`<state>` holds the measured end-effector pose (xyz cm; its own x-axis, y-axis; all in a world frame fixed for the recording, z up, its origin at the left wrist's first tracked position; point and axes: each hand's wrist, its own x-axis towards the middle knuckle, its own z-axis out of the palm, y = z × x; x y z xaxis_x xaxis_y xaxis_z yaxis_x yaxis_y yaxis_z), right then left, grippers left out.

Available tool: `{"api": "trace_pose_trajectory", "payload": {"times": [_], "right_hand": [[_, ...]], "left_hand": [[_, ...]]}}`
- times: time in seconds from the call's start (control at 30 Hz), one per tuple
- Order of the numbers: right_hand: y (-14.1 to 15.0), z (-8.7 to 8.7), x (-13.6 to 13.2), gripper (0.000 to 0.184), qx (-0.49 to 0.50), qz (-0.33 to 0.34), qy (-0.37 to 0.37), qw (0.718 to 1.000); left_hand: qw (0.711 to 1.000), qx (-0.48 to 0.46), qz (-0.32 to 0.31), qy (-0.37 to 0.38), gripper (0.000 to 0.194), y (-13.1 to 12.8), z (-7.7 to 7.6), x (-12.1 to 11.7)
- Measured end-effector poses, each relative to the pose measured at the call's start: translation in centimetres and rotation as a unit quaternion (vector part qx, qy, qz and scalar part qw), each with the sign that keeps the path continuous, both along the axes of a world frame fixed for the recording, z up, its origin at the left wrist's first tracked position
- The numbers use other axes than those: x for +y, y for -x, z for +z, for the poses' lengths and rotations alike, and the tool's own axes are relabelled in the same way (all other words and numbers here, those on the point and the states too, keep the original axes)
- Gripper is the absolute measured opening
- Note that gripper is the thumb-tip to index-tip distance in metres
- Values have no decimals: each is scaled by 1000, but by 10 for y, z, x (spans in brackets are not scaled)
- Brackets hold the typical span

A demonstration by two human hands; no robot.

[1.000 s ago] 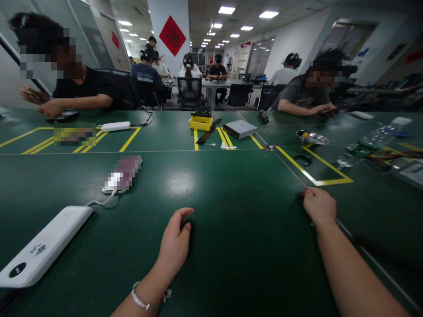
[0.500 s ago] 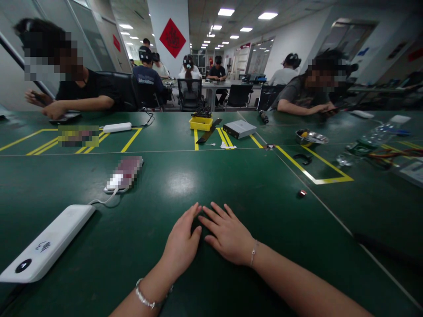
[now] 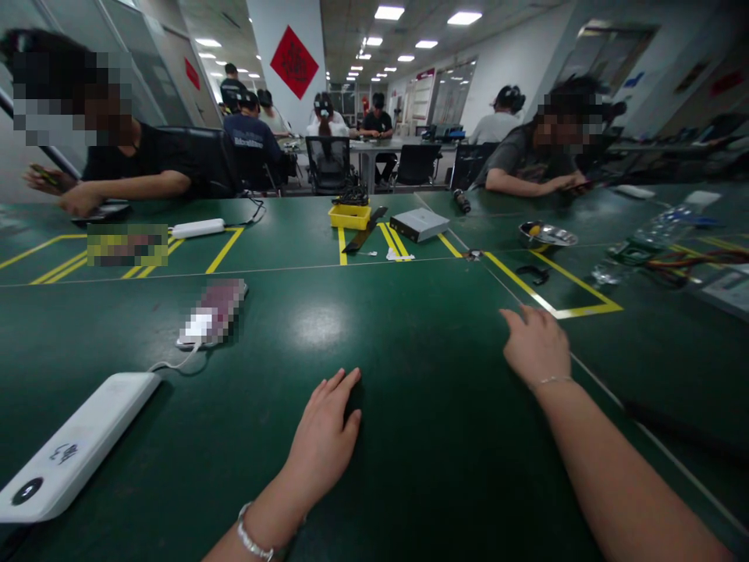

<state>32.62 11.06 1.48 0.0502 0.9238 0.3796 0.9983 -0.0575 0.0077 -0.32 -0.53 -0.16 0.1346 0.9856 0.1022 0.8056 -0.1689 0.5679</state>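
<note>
My left hand (image 3: 328, 429) rests on the green tabletop (image 3: 409, 437) with its fingers extended and nothing in it. Farther right, my right hand (image 3: 538, 347) is over the table by the seam, back of the hand up. Its thumb stands apart from the bent fingers, whose tips are partly hidden. The small red-and-silver item seen there earlier is now covered by this hand. Just beyond it lie a yellow tape outline (image 3: 585, 312) and a black curved piece (image 3: 534, 274).
On the left, a white power bank (image 3: 76, 445) is cabled to a phone (image 3: 214, 312). Farther back are a yellow bin (image 3: 349, 216), a grey box (image 3: 419, 225), a metal dish (image 3: 548, 233) and a plastic bottle (image 3: 644, 238). Two people sit across the table.
My right hand has moved from beside the left hand to the right and forward, onto the small red-and-silver item's spot. The left hand stays nearly in place. The view has shifted slightly.
</note>
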Motion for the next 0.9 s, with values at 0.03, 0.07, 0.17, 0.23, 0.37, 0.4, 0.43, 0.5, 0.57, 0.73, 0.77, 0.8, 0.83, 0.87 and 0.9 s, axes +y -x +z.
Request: {"api": "trace_pose_trajectory", "payload": {"times": [0.03,0.07,0.17,0.23,0.37,0.4,0.43,0.5,0.57,0.73,0.77,0.8,0.83,0.87,0.9], "right_hand": [[-17,-1,4,44,-2,-42,16,999],[-32,-3,7,44,2,-68,42,997],[-54,-8,14,44,22,-79,118,990],[-56,-11,18,41,27,-78,128,988],[-52,-13,22,37,20,-79,116,990],[-51,-13,22,37,18,-75,112,991],[-50,-13,22,36,17,-72,108,991],[-49,-13,21,37,22,-71,97,992],[-48,-13,21,37,31,-78,93,992],[-48,-13,21,38,50,-115,90,988],[-47,-13,22,38,49,-117,90,988],[-47,-13,22,39,47,-118,91,988],[-46,-12,22,39,43,-118,91,988],[-45,-12,23,39,41,-118,91,988],[-45,-12,23,40,40,-119,91,988]], "left_hand": [[1000,-6,-1,0,50,0,0,0],[1000,-12,-2,0,50,0,0,0],[1000,-22,-4,1,50,1,-2,1],[1000,-24,-7,4,51,2,-4,1],[1000,-25,-6,9,49,3,-4,1],[1000,-25,-5,9,49,3,-4,1],[1000,-25,-4,9,48,3,-4,1],[1000,-24,-4,13,48,3,-4,1],[1000,-22,-3,17,48,3,-3,1],[1000,-23,0,15,47,1,-2,1],[1000,-21,1,17,47,1,-1,1],[1000,-16,3,18,46,0,0,1],[1000,-10,6,18,45,0,1,1],[1000,-3,9,19,45,-1,2,1],[1000,2,12,19,44,-2,3,1]]}}
